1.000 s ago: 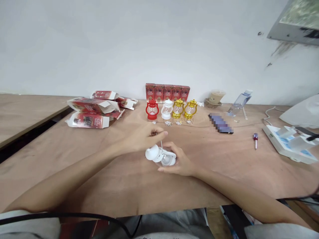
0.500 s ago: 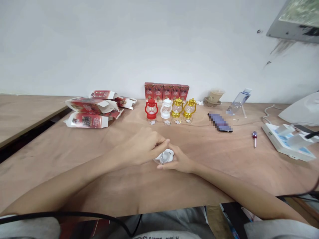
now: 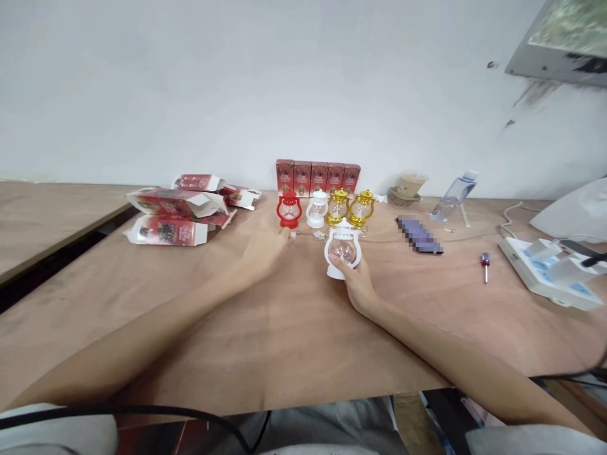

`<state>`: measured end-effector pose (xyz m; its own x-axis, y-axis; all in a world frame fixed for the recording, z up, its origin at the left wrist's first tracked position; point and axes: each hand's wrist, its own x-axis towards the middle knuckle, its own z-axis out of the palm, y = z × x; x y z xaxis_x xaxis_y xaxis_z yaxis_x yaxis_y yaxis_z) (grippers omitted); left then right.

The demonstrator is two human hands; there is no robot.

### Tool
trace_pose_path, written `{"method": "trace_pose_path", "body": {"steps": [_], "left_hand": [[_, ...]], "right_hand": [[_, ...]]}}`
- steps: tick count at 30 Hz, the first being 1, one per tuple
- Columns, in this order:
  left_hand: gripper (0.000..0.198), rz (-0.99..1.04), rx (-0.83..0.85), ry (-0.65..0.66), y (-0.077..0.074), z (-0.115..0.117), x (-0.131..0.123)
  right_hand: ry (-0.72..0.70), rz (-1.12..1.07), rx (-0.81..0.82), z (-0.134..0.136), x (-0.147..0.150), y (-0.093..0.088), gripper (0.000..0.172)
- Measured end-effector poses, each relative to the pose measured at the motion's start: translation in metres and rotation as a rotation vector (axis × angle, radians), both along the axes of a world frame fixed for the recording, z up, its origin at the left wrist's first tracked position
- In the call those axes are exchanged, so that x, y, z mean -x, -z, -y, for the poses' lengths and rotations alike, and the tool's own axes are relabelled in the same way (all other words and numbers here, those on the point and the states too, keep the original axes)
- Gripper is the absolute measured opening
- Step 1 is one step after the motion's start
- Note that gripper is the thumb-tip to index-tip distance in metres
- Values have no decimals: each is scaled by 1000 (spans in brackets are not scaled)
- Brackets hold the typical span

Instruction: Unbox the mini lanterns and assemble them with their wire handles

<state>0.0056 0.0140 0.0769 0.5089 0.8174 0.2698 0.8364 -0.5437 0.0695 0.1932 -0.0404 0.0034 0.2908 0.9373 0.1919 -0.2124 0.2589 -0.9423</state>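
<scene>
My right hand [image 3: 356, 285] holds a small white toy lantern [image 3: 342, 249] upright by its base, just above the wooden table [image 3: 294, 341]. My left hand [image 3: 265, 248] is smeared by motion; it reaches toward the red lantern [image 3: 289, 210] at the left end of a row. That row also has a white lantern [image 3: 317, 210] and two gold lanterns [image 3: 337, 207] [image 3: 362, 209], with tiny star-shaped tags [image 3: 320, 235] lying in front. Several red boxes [image 3: 317, 177] stand behind them against the wall.
Opened red cartons [image 3: 176, 215] lie at the left. A dark phone [image 3: 419, 234], a small screwdriver [image 3: 485, 265], a plastic bottle [image 3: 453, 195] and a cup [image 3: 408, 187] sit to the right. A white device with cables [image 3: 550, 272] is at the far right.
The white lantern lay on its side between both hands; my right hand has lifted it upright and forward toward the row. My left hand let go and moved toward the red lantern.
</scene>
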Motion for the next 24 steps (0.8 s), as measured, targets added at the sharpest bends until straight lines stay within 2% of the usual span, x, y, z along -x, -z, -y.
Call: {"method": "trace_pose_path", "body": {"steps": [2, 4, 7, 9, 12, 15, 17, 20, 22, 24], "left_hand": [[27, -102, 40, -16, 18, 5, -9], [27, -206, 64, 14, 29, 14, -17], [30, -294, 72, 57, 33, 24, -22], [32, -283, 60, 74, 32, 28, -22], [34, -177, 28, 83, 24, 32, -21], [30, 96, 18, 74, 9, 32, -16], [33, 304, 44, 114, -4, 30, -12], [42, 489, 210, 274, -20, 26, -6], [42, 507, 359, 372, -27, 22, -3], [39, 499, 448, 406, -30, 19, -2]], "right_hand": [[5, -13, -1, -1, -1, 2, 52], [3, -43, 16, -1, -2, 5, 53], [-7, -112, 39, -2, -2, 8, 53], [-25, -155, 31, -2, -1, 6, 50], [-110, -218, 31, 2, 1, 0, 49], [-307, -240, 123, 10, 4, -7, 48], [-443, -211, 172, 13, 5, -8, 49], [-533, -137, 138, 16, 6, -6, 56], [-543, -86, 120, 16, 5, -4, 58], [-550, -65, 130, 16, 5, -3, 52]]}}
